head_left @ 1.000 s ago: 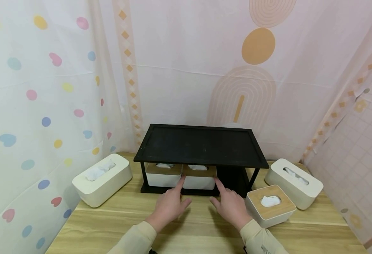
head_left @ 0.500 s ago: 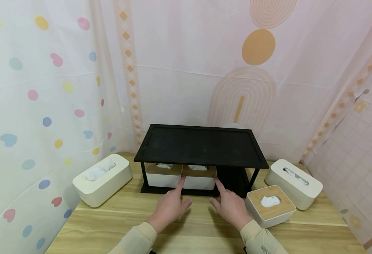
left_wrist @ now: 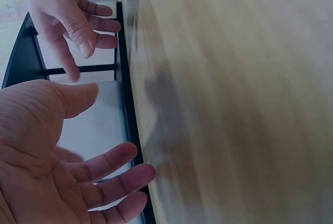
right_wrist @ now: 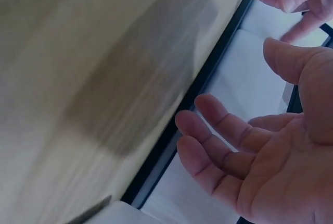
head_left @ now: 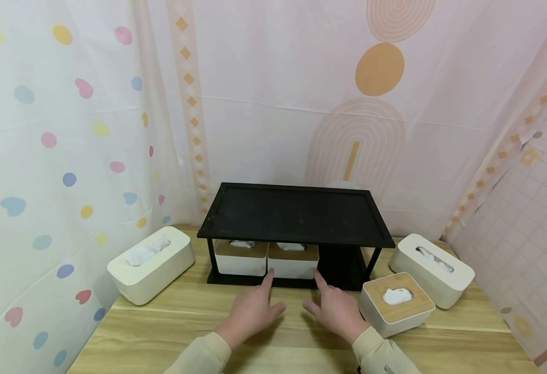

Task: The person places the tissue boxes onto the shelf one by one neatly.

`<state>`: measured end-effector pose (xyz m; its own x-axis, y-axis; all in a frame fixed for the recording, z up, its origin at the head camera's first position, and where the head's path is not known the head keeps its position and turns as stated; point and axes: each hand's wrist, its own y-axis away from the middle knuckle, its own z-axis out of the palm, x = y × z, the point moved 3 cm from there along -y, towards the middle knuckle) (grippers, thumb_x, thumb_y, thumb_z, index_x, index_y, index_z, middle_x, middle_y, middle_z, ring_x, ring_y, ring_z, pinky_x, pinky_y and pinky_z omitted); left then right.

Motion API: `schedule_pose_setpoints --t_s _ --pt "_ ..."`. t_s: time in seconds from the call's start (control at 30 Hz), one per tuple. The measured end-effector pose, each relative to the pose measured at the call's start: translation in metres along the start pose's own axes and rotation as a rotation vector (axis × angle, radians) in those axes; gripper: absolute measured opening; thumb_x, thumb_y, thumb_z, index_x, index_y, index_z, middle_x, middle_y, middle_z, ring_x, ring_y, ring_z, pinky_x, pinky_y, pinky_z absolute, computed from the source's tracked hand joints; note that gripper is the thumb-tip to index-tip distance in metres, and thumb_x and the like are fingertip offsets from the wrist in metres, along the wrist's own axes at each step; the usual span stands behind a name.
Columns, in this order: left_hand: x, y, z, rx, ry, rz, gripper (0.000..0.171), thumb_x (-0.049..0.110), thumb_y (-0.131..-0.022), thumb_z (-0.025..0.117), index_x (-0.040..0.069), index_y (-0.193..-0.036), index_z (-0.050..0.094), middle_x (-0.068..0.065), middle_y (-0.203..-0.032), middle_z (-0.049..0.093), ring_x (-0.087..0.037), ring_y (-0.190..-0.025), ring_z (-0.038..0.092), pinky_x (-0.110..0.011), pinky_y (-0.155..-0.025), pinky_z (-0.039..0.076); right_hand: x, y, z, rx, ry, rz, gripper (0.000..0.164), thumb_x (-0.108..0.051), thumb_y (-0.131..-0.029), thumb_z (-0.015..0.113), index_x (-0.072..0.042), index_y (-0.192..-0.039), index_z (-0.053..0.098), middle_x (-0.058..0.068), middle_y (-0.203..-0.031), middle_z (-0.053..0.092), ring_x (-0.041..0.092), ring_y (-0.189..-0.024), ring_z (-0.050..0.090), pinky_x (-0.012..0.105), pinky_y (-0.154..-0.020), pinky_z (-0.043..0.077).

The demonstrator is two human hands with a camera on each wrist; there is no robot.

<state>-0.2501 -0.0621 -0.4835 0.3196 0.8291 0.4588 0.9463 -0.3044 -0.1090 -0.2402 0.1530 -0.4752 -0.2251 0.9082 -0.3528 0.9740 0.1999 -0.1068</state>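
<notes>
Two tissue boxes with wooden lids and white sides stand side by side on the lower level of a black two-tier shelf [head_left: 297, 213]. My left hand [head_left: 252, 310] and right hand [head_left: 338, 310] are before the right one of these, the middle tissue box [head_left: 293, 268]. Each index finger points at one of its front corners; whether the tips touch it, I cannot tell. The other fingers are loosely bent and hold nothing. To the left of that box is the second tissue box [head_left: 241, 265]. Both palms show in the wrist views, such as the left palm [left_wrist: 31, 156].
A long cream tissue box [head_left: 154, 275] stands left of the shelf. On the right are another long cream tissue box [head_left: 434, 267] and a small wooden-lidded tissue box [head_left: 397, 306], close to my right hand. Patterned curtains [head_left: 255, 104] hang behind the wooden table [head_left: 292, 358].
Both index fingertips have come slightly down and back from the upper front corners of the middle tissue box. The boxes and the shelf look unmoved.
</notes>
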Motion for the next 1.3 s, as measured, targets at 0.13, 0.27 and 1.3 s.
schedule_pose_setpoints --t_s 0.13,0.27,1.3 --pt "0.002 0.005 0.002 -0.003 -0.038 0.019 0.079 0.041 -0.094 0.082 -0.003 -0.152 0.053 -0.015 -0.092 0.078 -0.024 -0.07 0.07 -0.043 -0.06 0.057 -0.001 0.004 0.002 -0.029 -0.021 -0.006 0.078 -0.045 -0.098 0.077 -0.001 -0.157 0.05 0.005 -0.085 0.074 0.022 -0.073 0.069 0.04 -0.056 0.053" --pt "0.003 0.008 0.001 0.016 -0.028 0.023 0.074 0.039 -0.094 0.082 -0.003 -0.149 0.057 -0.02 -0.109 0.08 -0.031 -0.08 0.075 -0.045 -0.063 0.06 -0.003 0.007 0.0 -0.03 -0.038 -0.014 0.078 -0.045 -0.098 0.077 -0.001 -0.156 0.05 0.008 -0.095 0.079 0.025 -0.079 0.073 0.044 -0.061 0.057" --pt "0.085 0.032 0.017 -0.387 0.523 0.072 0.078 0.045 -0.099 0.076 0.009 -0.161 0.045 -0.012 -0.153 0.062 -0.024 -0.116 0.072 -0.037 -0.093 0.061 0.085 0.056 -0.119 0.285 -0.024 0.098 0.083 -0.041 -0.105 0.068 0.013 -0.158 0.036 0.042 -0.149 0.053 0.062 -0.131 0.054 0.072 -0.106 0.046"
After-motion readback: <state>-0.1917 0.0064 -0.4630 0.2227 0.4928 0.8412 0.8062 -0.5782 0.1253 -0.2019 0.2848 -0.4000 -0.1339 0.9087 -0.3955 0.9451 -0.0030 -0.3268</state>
